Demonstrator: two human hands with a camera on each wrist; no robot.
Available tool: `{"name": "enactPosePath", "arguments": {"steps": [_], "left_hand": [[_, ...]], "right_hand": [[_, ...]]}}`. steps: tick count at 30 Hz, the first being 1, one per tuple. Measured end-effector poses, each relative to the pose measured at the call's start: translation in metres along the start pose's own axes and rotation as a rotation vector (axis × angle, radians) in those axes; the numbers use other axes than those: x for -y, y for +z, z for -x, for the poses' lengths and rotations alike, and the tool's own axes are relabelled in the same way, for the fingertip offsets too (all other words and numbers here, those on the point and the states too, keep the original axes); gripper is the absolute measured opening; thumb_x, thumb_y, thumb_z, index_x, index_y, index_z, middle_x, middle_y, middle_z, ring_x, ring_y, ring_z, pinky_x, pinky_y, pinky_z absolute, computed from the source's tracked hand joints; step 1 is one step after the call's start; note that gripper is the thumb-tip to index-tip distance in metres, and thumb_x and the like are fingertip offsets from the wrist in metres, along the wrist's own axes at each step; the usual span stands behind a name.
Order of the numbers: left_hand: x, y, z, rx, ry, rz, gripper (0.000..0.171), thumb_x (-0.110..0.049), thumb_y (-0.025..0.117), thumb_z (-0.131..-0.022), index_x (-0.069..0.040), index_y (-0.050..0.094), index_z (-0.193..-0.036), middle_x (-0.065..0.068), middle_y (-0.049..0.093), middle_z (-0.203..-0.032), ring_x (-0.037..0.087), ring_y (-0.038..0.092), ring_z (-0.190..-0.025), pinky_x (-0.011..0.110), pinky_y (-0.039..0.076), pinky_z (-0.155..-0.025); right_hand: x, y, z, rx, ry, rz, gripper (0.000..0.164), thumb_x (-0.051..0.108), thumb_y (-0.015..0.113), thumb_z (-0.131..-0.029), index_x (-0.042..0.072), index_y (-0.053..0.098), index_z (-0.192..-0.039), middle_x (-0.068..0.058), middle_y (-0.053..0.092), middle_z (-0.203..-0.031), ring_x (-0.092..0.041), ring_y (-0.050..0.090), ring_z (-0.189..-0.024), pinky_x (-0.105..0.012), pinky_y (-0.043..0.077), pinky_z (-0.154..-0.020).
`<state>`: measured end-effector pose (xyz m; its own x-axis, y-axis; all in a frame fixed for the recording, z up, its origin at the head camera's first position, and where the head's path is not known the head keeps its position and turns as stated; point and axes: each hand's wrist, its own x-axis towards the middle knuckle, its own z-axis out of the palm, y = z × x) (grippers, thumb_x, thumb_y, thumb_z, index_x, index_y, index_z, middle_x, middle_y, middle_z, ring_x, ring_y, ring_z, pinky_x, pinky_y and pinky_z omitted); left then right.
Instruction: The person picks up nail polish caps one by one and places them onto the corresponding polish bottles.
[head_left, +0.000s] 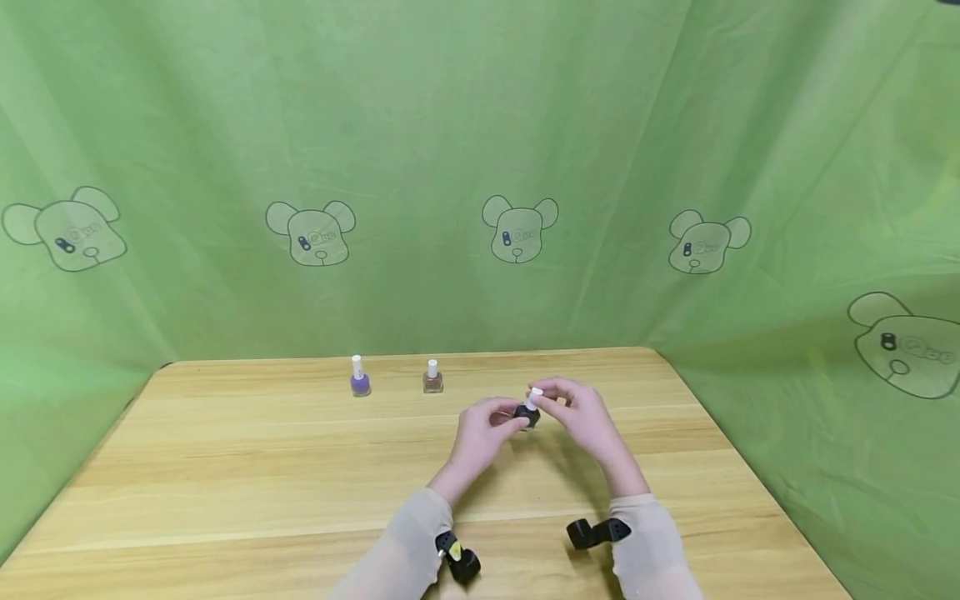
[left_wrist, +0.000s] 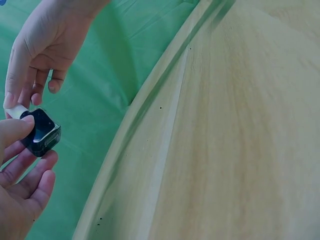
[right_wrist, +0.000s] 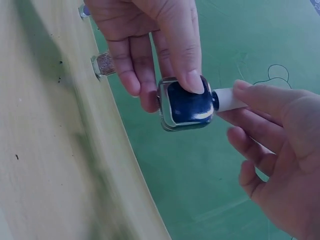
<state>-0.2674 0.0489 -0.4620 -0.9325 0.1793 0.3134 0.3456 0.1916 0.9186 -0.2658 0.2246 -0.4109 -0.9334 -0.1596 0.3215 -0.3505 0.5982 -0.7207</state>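
Note:
Above the table, both hands hold a nail polish bottle [right_wrist: 190, 105] with dark blue-black polish and a white cap [right_wrist: 230, 99]. My left hand [head_left: 480, 433] pinches the square glass body between thumb and fingers. On the cap, the thumb and fingers of my right hand [head_left: 587, 419] close from the other side. A short dark neck shows between cap and glass in the right wrist view, where the bottle lies tilted almost sideways. In the left wrist view the right hand [left_wrist: 50, 40] reaches down to the cap from above.
Toward the back edge of the wooden table [head_left: 262, 467] stand a purple nail polish bottle [head_left: 360, 384] and a brown one [head_left: 432, 382], both upright with white caps. A green curtain [head_left: 420, 100] with bear-head outlines hangs behind and along the sides.

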Motion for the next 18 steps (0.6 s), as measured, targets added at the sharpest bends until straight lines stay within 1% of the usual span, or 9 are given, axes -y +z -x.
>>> {"name": "enactPosePath", "arguments": {"steps": [3, 8, 12, 16, 18], "left_hand": [[-0.0015, 0.0006, 0.0007, -0.008, 0.014, -0.012, 0.029, -0.021, 0.077, -0.082, -0.006, 0.072, -0.107, 0.01, 0.073, -0.099, 0.014, 0.07, -0.084, 0.018, 0.056, -0.076], [-0.0026, 0.0022, 0.0012, -0.017, 0.015, -0.021, 0.029, -0.021, 0.078, -0.081, -0.005, 0.072, -0.105, 0.01, 0.073, -0.098, 0.012, 0.069, -0.082, 0.017, 0.056, -0.076], [-0.003, 0.0033, 0.0012, -0.024, 0.016, -0.015, 0.029, -0.021, 0.078, -0.082, -0.005, 0.073, -0.105, 0.009, 0.073, -0.097, 0.013, 0.069, -0.083, 0.016, 0.055, -0.076], [-0.0039, 0.0035, 0.0014, -0.027, 0.009, -0.008, 0.028, -0.022, 0.078, -0.081, -0.006, 0.073, -0.104, 0.009, 0.073, -0.097, 0.013, 0.068, -0.083, 0.016, 0.055, -0.076], [-0.0038, 0.0033, 0.0012, -0.028, 0.007, -0.002, 0.029, -0.021, 0.078, -0.081, -0.006, 0.072, -0.105, 0.009, 0.073, -0.098, 0.013, 0.069, -0.084, 0.016, 0.056, -0.077]], "right_hand": [[0.0019, 0.0014, 0.0004, -0.055, 0.027, 0.008, 0.023, 0.021, 0.073, -0.087, 0.006, 0.071, -0.103, -0.01, 0.075, -0.09, -0.008, 0.057, -0.073, -0.02, 0.044, -0.061], [0.004, 0.0046, 0.0005, -0.133, 0.064, -0.003, 0.022, 0.023, 0.079, -0.082, 0.006, 0.071, -0.092, -0.008, 0.073, -0.081, -0.008, 0.057, -0.071, -0.018, 0.045, -0.059], [0.004, 0.0074, -0.0002, -0.176, 0.089, -0.008, 0.021, 0.023, 0.081, -0.079, 0.007, 0.069, -0.087, -0.006, 0.07, -0.075, -0.009, 0.055, -0.067, -0.019, 0.045, -0.058], [0.0037, 0.0098, -0.0005, -0.203, 0.086, -0.008, 0.021, 0.023, 0.082, -0.078, 0.008, 0.068, -0.084, -0.004, 0.069, -0.073, -0.008, 0.054, -0.064, -0.018, 0.045, -0.057], [0.0035, 0.01, -0.0008, -0.2, 0.077, -0.01, 0.022, 0.023, 0.081, -0.078, 0.008, 0.068, -0.086, -0.004, 0.068, -0.075, -0.007, 0.054, -0.066, -0.018, 0.045, -0.059]]}}
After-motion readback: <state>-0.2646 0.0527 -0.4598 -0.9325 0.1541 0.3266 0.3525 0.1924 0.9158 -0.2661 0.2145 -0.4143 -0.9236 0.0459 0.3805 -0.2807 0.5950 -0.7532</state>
